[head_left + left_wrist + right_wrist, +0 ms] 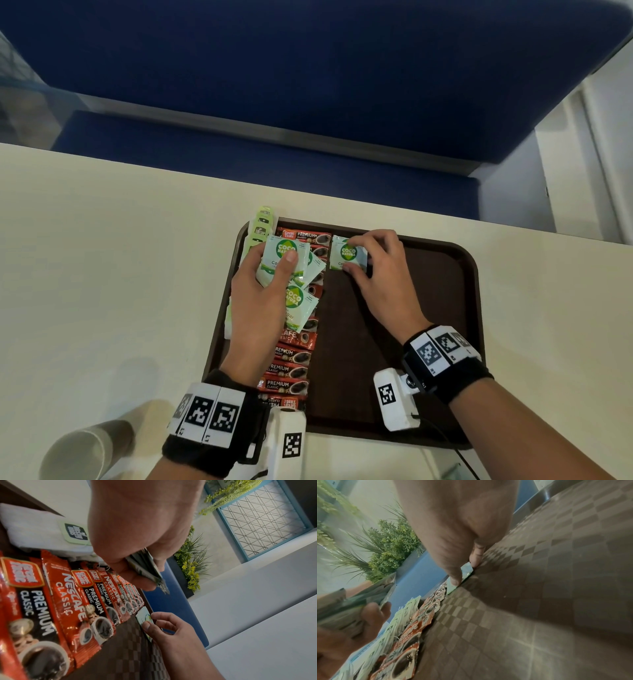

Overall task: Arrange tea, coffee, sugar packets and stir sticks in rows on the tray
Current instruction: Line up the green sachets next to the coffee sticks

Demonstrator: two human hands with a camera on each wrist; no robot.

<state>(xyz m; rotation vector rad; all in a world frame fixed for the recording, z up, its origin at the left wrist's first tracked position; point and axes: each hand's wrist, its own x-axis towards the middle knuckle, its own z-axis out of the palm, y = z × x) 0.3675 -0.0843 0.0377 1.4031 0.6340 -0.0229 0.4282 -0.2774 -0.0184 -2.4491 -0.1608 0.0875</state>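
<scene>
wrist bands nearest. left hand clamps a fanned sugar stack over the coffee row, tray at 9 o'clock. right hand pinches one sugar packet flat at 12 o'clock. risk: loose lower packets slipping, scattering the coffee row.

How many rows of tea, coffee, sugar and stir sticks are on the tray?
Tea bags: 1 row
Coffee sachets: 1 row
Sugar packet: 1 row, one packet, under the right hand
Stir sticks: 0 rows
Total: 3 rows on the tray
</scene>
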